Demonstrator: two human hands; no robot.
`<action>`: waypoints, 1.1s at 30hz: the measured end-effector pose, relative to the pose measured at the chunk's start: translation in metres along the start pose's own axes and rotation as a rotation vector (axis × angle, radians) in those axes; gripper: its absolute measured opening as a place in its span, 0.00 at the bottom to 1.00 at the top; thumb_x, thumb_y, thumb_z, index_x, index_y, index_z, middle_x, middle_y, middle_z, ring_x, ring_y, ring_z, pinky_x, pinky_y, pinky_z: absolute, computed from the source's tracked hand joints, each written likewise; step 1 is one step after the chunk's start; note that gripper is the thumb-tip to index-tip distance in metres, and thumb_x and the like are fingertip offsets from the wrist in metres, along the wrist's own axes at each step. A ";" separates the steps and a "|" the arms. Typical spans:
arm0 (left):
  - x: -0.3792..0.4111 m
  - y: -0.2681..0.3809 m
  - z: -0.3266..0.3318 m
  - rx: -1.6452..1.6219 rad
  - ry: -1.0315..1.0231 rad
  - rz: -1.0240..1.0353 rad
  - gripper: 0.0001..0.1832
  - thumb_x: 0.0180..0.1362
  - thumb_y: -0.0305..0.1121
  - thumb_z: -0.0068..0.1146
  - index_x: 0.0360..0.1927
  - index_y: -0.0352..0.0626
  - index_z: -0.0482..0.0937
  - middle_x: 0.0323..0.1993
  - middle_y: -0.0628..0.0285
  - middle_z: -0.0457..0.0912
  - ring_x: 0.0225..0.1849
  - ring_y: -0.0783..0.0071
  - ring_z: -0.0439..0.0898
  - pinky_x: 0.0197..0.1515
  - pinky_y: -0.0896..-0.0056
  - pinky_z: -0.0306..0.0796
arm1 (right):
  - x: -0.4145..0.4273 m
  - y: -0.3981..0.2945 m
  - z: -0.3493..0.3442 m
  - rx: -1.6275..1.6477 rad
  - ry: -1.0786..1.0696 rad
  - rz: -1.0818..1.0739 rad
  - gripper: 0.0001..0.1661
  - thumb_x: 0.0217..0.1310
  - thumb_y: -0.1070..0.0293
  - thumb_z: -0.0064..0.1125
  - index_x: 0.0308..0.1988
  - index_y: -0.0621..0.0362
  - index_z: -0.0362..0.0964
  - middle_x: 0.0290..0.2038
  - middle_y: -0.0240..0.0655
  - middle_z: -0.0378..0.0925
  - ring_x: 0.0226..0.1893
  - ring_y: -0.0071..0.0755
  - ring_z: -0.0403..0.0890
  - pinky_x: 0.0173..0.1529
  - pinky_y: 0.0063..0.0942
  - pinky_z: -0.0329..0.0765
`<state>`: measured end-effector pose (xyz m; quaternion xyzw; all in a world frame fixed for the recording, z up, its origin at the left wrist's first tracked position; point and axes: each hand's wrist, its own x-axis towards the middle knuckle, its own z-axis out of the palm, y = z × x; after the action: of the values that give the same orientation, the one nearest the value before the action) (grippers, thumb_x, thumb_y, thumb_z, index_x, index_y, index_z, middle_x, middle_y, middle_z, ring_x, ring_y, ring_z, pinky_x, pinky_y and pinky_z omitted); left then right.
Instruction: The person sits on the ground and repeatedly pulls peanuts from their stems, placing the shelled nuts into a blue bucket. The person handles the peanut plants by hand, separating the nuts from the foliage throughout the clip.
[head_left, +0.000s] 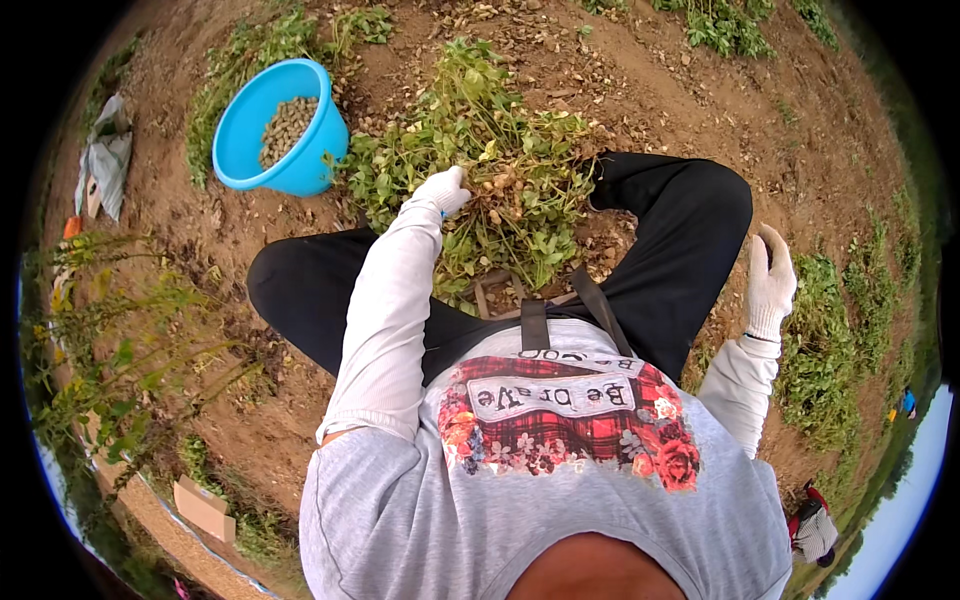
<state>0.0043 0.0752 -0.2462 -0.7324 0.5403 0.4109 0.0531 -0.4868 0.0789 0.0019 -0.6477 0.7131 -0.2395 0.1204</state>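
A heap of uprooted peanut plants (525, 161) lies on the soil between my bent legs. Pale peanut pods (501, 184) show among the stems near its middle. My left hand (448, 189), in a white knit glove, is curled on the stems at the heap's near left, its fingertips partly hidden. Out to the right, beyond my knee, my right hand (771, 285) is raised in a matching glove. Its fingers are apart and it holds nothing. A blue plastic tub (311, 161) stands tilted in view beyond my left knee, with picked peanuts (289, 129) inside.
More peanut plants (821, 337) lie in a row at the right, others (724, 26) at the top. A grey-white sack (109, 161) rests far left, a cardboard box (204, 508) lower left. Weeds (142, 300) stand at the left. Another person (814, 532) is at the lower right.
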 end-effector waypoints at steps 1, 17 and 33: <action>0.000 0.001 -0.004 -0.002 -0.033 0.023 0.30 0.60 0.41 0.63 0.66 0.45 0.75 0.58 0.45 0.83 0.62 0.49 0.81 0.64 0.58 0.74 | -0.004 -0.013 -0.003 0.060 0.045 -0.034 0.21 0.72 0.63 0.60 0.59 0.63 0.78 0.52 0.42 0.85 0.52 0.34 0.85 0.59 0.30 0.78; -0.015 0.003 0.009 -0.331 0.030 0.003 0.35 0.63 0.53 0.64 0.64 0.38 0.75 0.45 0.51 0.87 0.37 0.64 0.86 0.42 0.64 0.80 | -0.035 -0.144 0.101 0.154 -0.455 -0.568 0.17 0.67 0.58 0.62 0.51 0.52 0.81 0.39 0.40 0.85 0.39 0.47 0.87 0.42 0.37 0.82; -0.153 0.080 -0.091 -0.973 -0.013 0.230 0.09 0.65 0.33 0.63 0.43 0.38 0.81 0.26 0.67 0.77 0.21 0.83 0.71 0.23 0.79 0.66 | -0.037 -0.150 0.166 -0.325 -0.841 -0.539 0.46 0.58 0.37 0.64 0.64 0.59 0.70 0.57 0.48 0.78 0.60 0.50 0.79 0.62 0.45 0.78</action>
<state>-0.0247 0.1094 -0.0566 -0.6056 0.3628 0.6230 -0.3369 -0.2721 0.0775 -0.0710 -0.8587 0.4393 0.1324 0.2282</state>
